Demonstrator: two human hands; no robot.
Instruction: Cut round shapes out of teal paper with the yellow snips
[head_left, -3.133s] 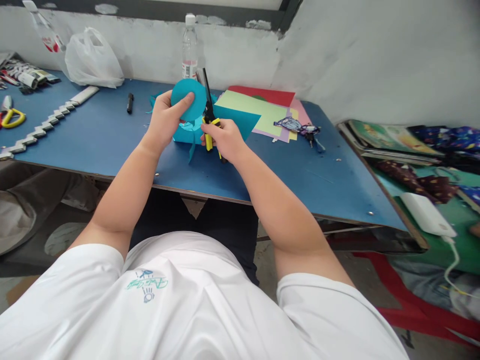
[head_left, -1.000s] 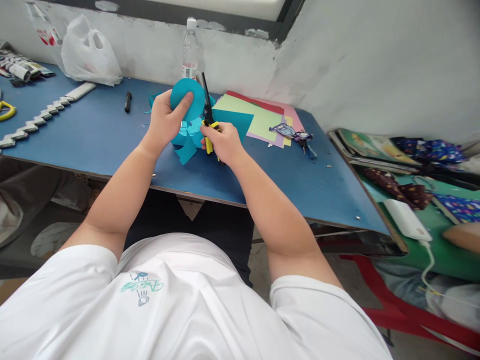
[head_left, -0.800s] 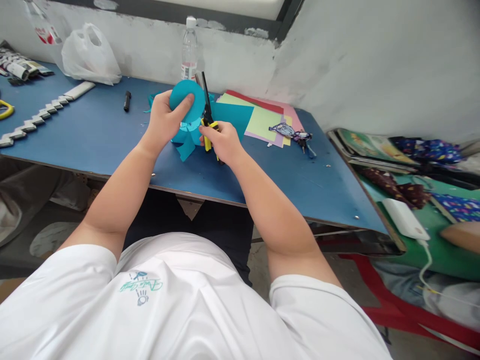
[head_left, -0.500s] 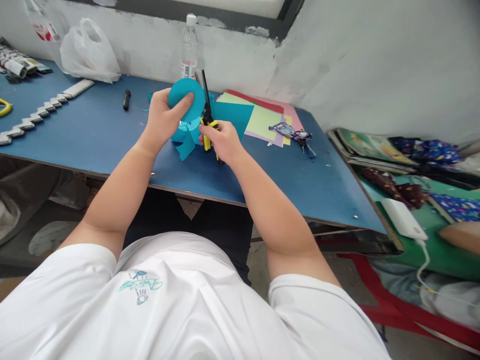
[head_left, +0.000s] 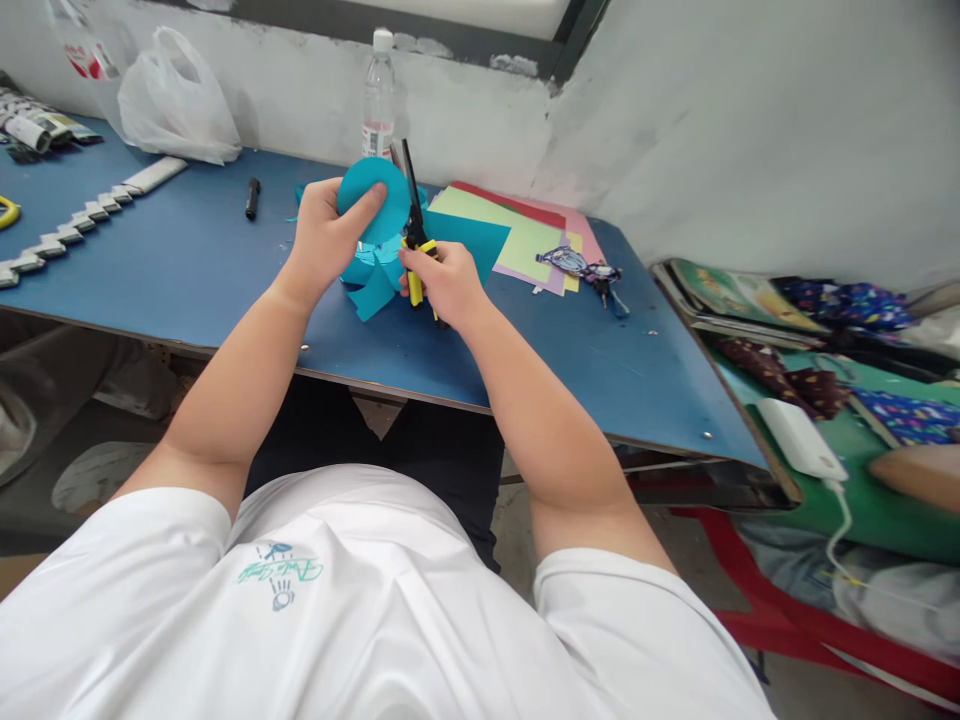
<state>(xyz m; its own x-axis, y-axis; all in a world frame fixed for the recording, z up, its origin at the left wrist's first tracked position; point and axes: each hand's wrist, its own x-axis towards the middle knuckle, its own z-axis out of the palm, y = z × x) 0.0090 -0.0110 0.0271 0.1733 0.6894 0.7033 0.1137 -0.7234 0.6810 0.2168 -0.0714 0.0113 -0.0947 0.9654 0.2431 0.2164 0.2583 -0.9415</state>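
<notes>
A round piece of teal paper (head_left: 365, 180) is pinched in my left hand (head_left: 327, 225), the thumb lying across its front. My right hand (head_left: 448, 280) grips a pair of scissors (head_left: 414, 215) with yellow and black handles, its dark blades pointing up beside the disc's right edge. Below the disc, curled teal paper strips (head_left: 373, 296) lie on the blue table (head_left: 247, 280). A larger teal sheet (head_left: 474, 236) spreads behind my right hand, partly over a stack of coloured paper (head_left: 517, 240).
At the back stand a clear bottle (head_left: 379, 95) and a white plastic bag (head_left: 176, 100). A black marker (head_left: 253, 199) and a folded paper strip (head_left: 71, 232) lie left. Tangled cord (head_left: 581, 265) rests right. A green table (head_left: 892, 480) holds a white adapter (head_left: 801, 438).
The view has shifted very slightly. Both hands, the paper disc and the scissors stay nearly where they were.
</notes>
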